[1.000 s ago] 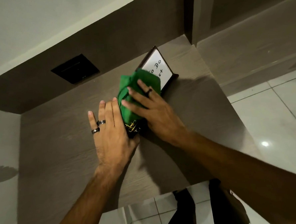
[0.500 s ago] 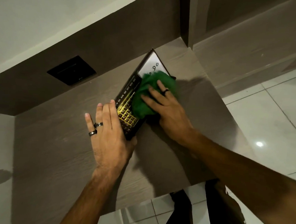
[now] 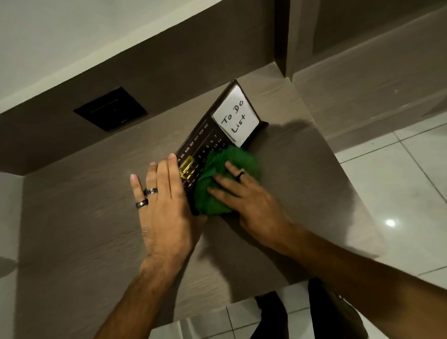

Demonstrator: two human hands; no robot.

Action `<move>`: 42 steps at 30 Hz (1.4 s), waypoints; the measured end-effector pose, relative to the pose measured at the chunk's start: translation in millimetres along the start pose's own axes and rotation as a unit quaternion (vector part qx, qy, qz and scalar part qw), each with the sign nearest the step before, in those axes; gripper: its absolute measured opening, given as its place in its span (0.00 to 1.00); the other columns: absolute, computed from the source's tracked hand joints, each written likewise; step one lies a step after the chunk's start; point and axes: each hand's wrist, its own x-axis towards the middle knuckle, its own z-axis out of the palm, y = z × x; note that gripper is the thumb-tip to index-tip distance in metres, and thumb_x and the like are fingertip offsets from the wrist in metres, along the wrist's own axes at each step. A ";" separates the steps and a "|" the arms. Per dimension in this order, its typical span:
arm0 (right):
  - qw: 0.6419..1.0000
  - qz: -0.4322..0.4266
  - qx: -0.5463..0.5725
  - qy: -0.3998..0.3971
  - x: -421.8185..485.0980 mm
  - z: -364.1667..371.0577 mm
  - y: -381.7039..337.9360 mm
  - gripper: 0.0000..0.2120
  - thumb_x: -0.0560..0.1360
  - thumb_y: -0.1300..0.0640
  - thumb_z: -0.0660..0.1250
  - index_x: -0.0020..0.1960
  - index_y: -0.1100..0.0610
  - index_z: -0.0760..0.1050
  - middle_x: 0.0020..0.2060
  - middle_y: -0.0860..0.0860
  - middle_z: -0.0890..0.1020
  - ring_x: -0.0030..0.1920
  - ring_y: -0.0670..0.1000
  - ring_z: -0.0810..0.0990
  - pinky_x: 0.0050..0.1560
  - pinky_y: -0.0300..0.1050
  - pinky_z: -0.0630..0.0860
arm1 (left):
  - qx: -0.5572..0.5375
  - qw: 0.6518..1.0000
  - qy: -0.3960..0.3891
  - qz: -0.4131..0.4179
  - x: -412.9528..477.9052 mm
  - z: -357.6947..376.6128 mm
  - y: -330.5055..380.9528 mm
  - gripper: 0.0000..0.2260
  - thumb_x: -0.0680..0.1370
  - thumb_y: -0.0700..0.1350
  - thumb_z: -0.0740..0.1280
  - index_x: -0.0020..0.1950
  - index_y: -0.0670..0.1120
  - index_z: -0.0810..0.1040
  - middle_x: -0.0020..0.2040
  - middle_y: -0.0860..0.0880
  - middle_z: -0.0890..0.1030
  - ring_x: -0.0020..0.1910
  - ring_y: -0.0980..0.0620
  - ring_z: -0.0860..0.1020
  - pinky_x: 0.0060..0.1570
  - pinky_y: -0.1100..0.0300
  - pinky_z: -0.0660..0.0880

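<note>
A dark desk calendar (image 3: 204, 138) with gold sliders and a white "To Do List" pad (image 3: 235, 120) lies on the grey wooden shelf (image 3: 88, 226). My left hand (image 3: 166, 205), wearing two rings, rests flat with straight fingers against the calendar's near left edge. My right hand (image 3: 244, 196) presses a bunched green cloth (image 3: 224, 182) onto the calendar's lower right part with spread fingers. The cloth hides the lower date numbers.
A black square wall plate (image 3: 111, 108) sits on the panel behind the shelf. A vertical panel corner (image 3: 287, 50) rises at the shelf's far end. White floor tiles (image 3: 412, 186) lie to the right and below; my dark trouser legs (image 3: 312, 329) show beneath the shelf edge.
My right hand has slid the green cloth down from the notepad end toward the near end of the calendar, uncovering the "To Do List" pad. My left hand stays against the calendar's edge.
</note>
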 end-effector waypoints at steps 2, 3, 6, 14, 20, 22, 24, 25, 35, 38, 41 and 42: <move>0.999 -0.032 0.033 -0.026 -2.6 -2.1 -6.1 0.30 0.70 0.68 0.56 0.71 0.57 0.71 0.72 0.57 0.71 0.75 0.63 0.61 0.71 0.63 0.63 | -0.001 1.000 -0.004 0.011 -0.6 -3.5 -1.7 0.56 0.66 0.56 0.81 0.81 0.40 0.49 0.77 0.39 0.64 0.78 0.38 0.61 0.79 0.35 0.46; 0.998 -0.033 0.050 -0.023 -2.3 -7.2 -5.6 0.31 0.69 0.69 0.57 0.72 0.58 0.70 0.72 0.57 0.70 0.75 0.62 0.60 0.71 0.64 0.64 | -0.003 1.000 -0.007 0.016 -0.6 -4.8 -3.1 0.55 0.67 0.56 0.80 0.81 0.40 0.49 0.77 0.39 0.64 0.78 0.38 0.61 0.79 0.36 0.46; 0.997 -0.022 0.075 0.015 -2.2 -26.7 -1.9 0.32 0.68 0.70 0.57 0.72 0.59 0.69 0.73 0.57 0.69 0.76 0.62 0.60 0.70 0.65 0.64 | -0.021 1.000 -0.008 0.014 -0.9 -8.5 -5.1 0.52 0.69 0.51 0.79 0.82 0.40 0.50 0.78 0.40 0.63 0.79 0.39 0.60 0.79 0.39 0.43; 0.997 -0.060 -0.023 0.043 20.0 -22.0 15.9 0.30 0.70 0.68 0.59 0.72 0.58 0.69 0.72 0.58 0.69 0.75 0.65 0.60 0.71 0.64 0.62 | -0.023 1.000 0.016 -0.011 -2.0 -6.9 1.9 0.41 0.73 0.42 0.75 0.81 0.39 0.56 0.76 0.38 0.68 0.75 0.37 0.66 0.79 0.37 0.49; 0.997 0.042 -0.054 0.039 3.9 2.0 14.7 0.29 0.70 0.67 0.58 0.71 0.56 0.71 0.72 0.57 0.71 0.74 0.66 0.61 0.72 0.65 0.61 | -0.022 0.999 0.023 -0.013 -0.7 -3.7 2.9 0.44 0.70 0.37 0.78 0.80 0.39 0.57 0.75 0.38 0.69 0.73 0.36 0.69 0.79 0.35 0.49; 0.999 -0.015 -0.042 0.024 3.6 11.4 -7.4 0.25 0.71 0.65 0.63 0.67 0.56 0.76 0.69 0.57 0.75 0.72 0.67 0.66 0.71 0.63 0.61 | -0.020 1.000 0.016 -0.017 -1.1 -3.7 2.9 0.46 0.69 0.37 0.78 0.81 0.39 0.56 0.75 0.37 0.69 0.73 0.36 0.68 0.79 0.36 0.47; 0.998 -0.043 -0.053 0.006 8.5 4.3 -7.9 0.22 0.70 0.65 0.67 0.64 0.57 0.78 0.66 0.57 0.78 0.69 0.67 0.70 0.69 0.62 0.63 | -0.023 1.000 0.016 -0.014 -0.5 -4.1 2.3 0.46 0.69 0.38 0.78 0.81 0.39 0.56 0.75 0.37 0.68 0.73 0.36 0.68 0.79 0.37 0.46; 0.998 -0.024 -0.061 0.009 11.5 -5.6 2.9 0.22 0.69 0.68 0.70 0.63 0.58 0.79 0.65 0.58 0.79 0.69 0.67 0.71 0.69 0.63 0.64 | -0.025 0.999 0.016 -0.011 -0.6 -4.7 1.9 0.45 0.70 0.39 0.78 0.81 0.39 0.56 0.75 0.37 0.68 0.73 0.35 0.68 0.79 0.37 0.47; 0.987 0.146 -0.059 0.033 14.4 -17.1 8.3 0.26 0.73 0.65 0.53 0.69 0.57 0.73 0.71 0.58 0.71 0.73 0.63 0.64 0.73 0.62 0.61 | -0.065 0.997 0.038 -0.021 -3.8 -5.4 4.2 0.37 0.76 0.41 0.72 0.81 0.39 0.58 0.76 0.38 0.69 0.73 0.35 0.68 0.79 0.35 0.48; 0.995 0.058 -0.066 -0.056 -1.3 -1.2 -26.1 0.22 0.73 0.65 0.60 0.67 0.57 0.75 0.69 0.57 0.74 0.73 0.62 0.66 0.72 0.57 0.60 | -0.061 0.997 0.049 -0.016 -3.5 -2.1 3.5 0.37 0.75 0.42 0.72 0.80 0.39 0.59 0.75 0.37 0.70 0.72 0.35 0.69 0.78 0.34 0.50; 0.978 0.196 -0.065 0.004 22.4 -32.4 25.4 0.27 0.73 0.68 0.59 0.71 0.55 0.70 0.74 0.55 0.68 0.74 0.61 0.62 0.72 0.57 0.60 | -0.062 0.996 0.059 -0.017 -2.9 1.8 2.0 0.42 0.73 0.42 0.75 0.81 0.42 0.56 0.75 0.41 0.69 0.73 0.39 0.68 0.79 0.38 0.47; 0.965 0.249 -0.074 0.020 31.9 -46.3 43.0 0.28 0.74 0.69 0.60 0.72 0.54 0.69 0.75 0.54 0.67 0.74 0.62 0.62 0.70 0.58 0.63 | -0.064 0.996 0.062 -0.020 -3.0 2.9 1.7 0.43 0.73 0.42 0.76 0.81 0.43 0.55 0.76 0.42 0.69 0.73 0.40 0.68 0.80 0.39 0.46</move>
